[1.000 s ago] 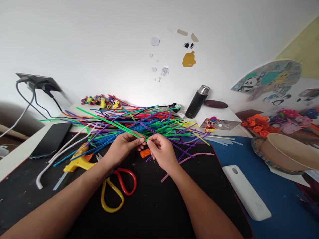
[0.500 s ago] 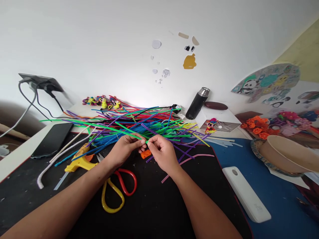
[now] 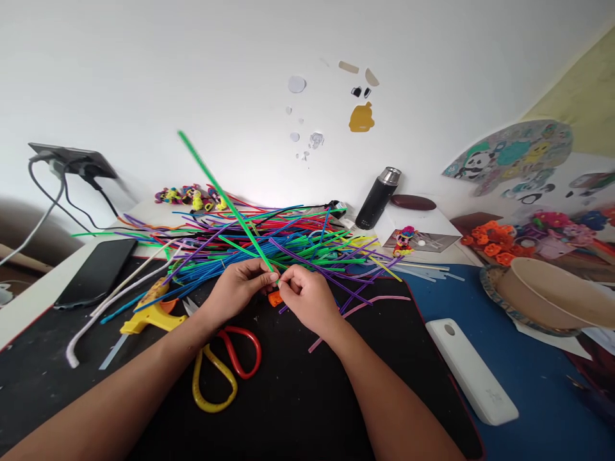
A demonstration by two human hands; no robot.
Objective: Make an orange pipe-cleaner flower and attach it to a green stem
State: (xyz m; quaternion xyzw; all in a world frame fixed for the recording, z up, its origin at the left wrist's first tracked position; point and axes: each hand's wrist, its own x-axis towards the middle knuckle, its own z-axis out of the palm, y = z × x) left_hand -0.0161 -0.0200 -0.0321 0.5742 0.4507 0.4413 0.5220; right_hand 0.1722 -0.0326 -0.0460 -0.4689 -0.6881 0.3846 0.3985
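Observation:
Between my fingertips is the lower end of a green pipe cleaner (image 3: pixel 225 203), whose long part slants up and to the left against the wall. My left hand (image 3: pixel 245 285) pinches it between thumb and forefinger. My right hand (image 3: pixel 307 293) is closed at the same end, its fingertips touching those of the left; the very tip is hidden. Just under my hands lies a small orange piece (image 3: pixel 275 298). Behind them spreads a heap of pipe cleaners (image 3: pixel 298 240) in blue, green, purple and red.
Scissors (image 3: pixel 240 352) with red and yellow handles and a yellow glue gun (image 3: pixel 154 315) lie at the left on the black mat (image 3: pixel 307 410). A phone (image 3: pixel 98 272) is farther left. At the right are a white power bank (image 3: pixel 473 371), a bowl (image 3: pixel 562 291) and a black flask (image 3: pixel 378 198).
The green pipe cleaner's free end has swung upward from lying low over the heap to a steep slant. Both hands stay together at its lower end. The view has shifted slightly.

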